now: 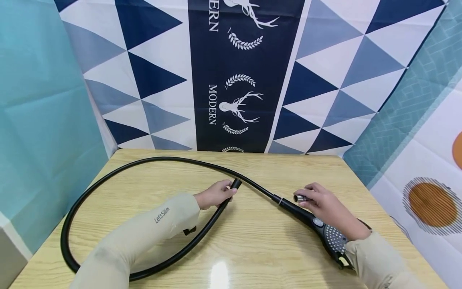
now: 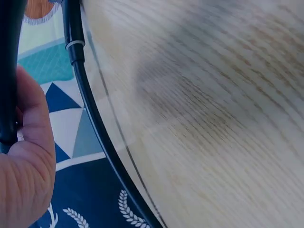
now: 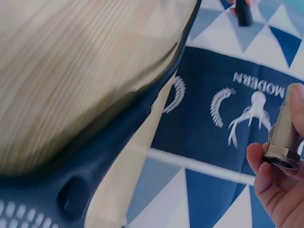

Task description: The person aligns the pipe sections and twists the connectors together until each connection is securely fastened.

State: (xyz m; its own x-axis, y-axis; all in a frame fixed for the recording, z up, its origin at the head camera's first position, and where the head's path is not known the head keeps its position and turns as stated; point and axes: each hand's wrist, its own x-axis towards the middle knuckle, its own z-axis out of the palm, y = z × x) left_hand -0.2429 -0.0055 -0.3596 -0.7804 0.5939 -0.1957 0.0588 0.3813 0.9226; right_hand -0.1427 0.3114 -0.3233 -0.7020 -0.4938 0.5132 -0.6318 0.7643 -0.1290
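Note:
My left hand point(image 1: 216, 194) grips the thick end piece point(image 1: 236, 183) of a long black hose point(image 1: 159, 265) over the middle of the table. In the left wrist view, the thumb side of that hand lies along the black end piece point(image 2: 7, 76). My right hand point(image 1: 322, 200) holds a short metal cylinder point(image 1: 299, 198) with an open end, pinched in the fingers; the right wrist view shows its tapered metallic body point(image 3: 284, 130). Beneath the right forearm lies a black handled tool point(image 1: 317, 223) with a dotted grey face, partly hidden by the sleeve. The hose joins its slim handle.
The hose loops widely over the left of the wooden table point(image 1: 260, 249) and passes under the left sleeve point(image 1: 144, 233). A small black piece point(image 1: 189, 230) shows beside that sleeve. Patterned cloth point(image 1: 238, 80) hangs behind the table, with more cloth at both sides.

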